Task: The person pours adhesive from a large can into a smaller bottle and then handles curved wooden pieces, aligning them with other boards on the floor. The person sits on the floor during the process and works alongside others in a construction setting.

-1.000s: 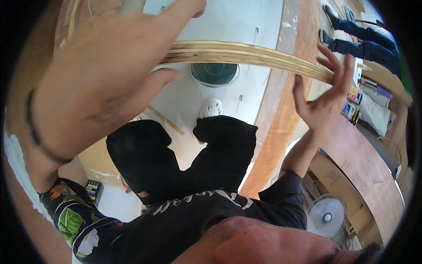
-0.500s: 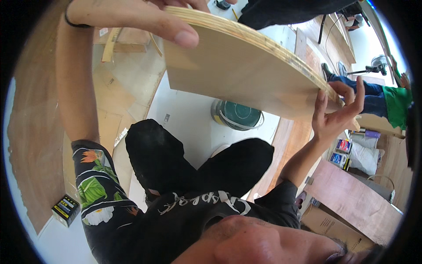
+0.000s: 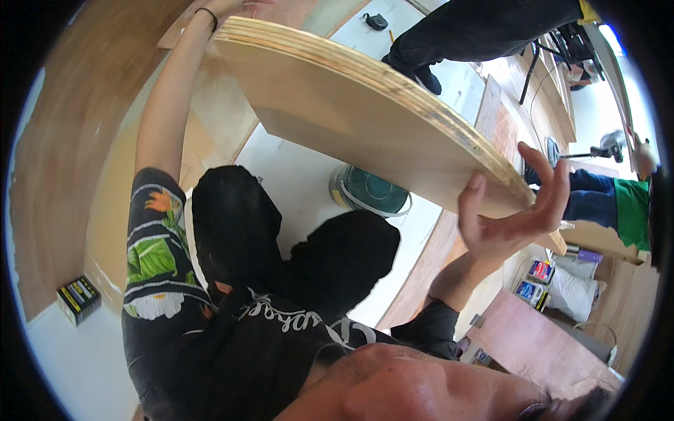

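Note:
A plywood board (image 3: 351, 116) with a curved, layered edge stands tilted in front of me, its smooth face toward me. My right hand (image 3: 502, 221) pinches its right end, thumb on the face and fingers round the edge. At the board's upper left corner, my left hand (image 3: 228, 6) is partly cut off by the top of the picture. What shows of its fingers is stretched out, and no thumb lies on the board's face. Whether the palm presses on the edge, I cannot tell.
Below the board stands a bucket with a green lid (image 3: 379, 191). A tape measure (image 3: 375, 22) lies at the far side, near a person's dark trouser leg (image 3: 463, 38). Another person in green (image 3: 632, 210) is at the right. A small black box (image 3: 78, 300) sits at left.
My left hand has slid up and left to the board's corner, its thumb off the face. The board has tilted and shifted slightly left and down at its right end, my right hand following.

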Demonstrator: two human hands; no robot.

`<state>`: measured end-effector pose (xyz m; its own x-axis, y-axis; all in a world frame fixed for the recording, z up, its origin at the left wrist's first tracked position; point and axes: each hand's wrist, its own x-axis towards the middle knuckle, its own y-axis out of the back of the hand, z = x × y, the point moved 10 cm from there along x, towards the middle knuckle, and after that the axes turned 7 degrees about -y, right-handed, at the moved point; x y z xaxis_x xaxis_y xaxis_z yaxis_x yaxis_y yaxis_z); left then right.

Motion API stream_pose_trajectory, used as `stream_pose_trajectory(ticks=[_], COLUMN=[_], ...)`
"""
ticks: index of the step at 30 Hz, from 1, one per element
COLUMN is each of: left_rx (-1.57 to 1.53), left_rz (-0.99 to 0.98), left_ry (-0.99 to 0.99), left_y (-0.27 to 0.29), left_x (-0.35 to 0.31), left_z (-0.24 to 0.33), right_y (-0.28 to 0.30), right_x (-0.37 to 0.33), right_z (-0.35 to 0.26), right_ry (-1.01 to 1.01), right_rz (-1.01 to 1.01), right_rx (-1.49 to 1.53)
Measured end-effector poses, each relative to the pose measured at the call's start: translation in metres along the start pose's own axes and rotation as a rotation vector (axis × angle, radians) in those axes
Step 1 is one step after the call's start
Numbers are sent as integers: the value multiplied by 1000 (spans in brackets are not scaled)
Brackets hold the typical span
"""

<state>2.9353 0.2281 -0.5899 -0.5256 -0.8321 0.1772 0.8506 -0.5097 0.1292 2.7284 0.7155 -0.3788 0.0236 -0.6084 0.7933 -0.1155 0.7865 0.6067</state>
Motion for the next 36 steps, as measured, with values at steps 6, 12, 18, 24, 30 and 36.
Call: stream_pose_trajectory(ticks=[6,12,18,24,30,36], left_rx=[334,649,829,1053,1085,978], left_rz=[553,823,608,441,272,499], left_ry=[25,67,22,-106,264,-30], left_y=[145,247,263,212,195,201], left_x=[4,-32,12,75,97,86], left_z=[-70,-112,-148,-155,-192,-153], right_y=[-4,-4,0,-11,-13,-30], right_x=[-12,-10,-16,-13,-18,6], right_z=[-9,-15,-40,-56,-55,-53], right_ry=[-24,-121,-128,-236,-242,-309], right_rz=[17,88,240,284,315,-82], right_rx=[74,-53,-287,-285,-273,-138])
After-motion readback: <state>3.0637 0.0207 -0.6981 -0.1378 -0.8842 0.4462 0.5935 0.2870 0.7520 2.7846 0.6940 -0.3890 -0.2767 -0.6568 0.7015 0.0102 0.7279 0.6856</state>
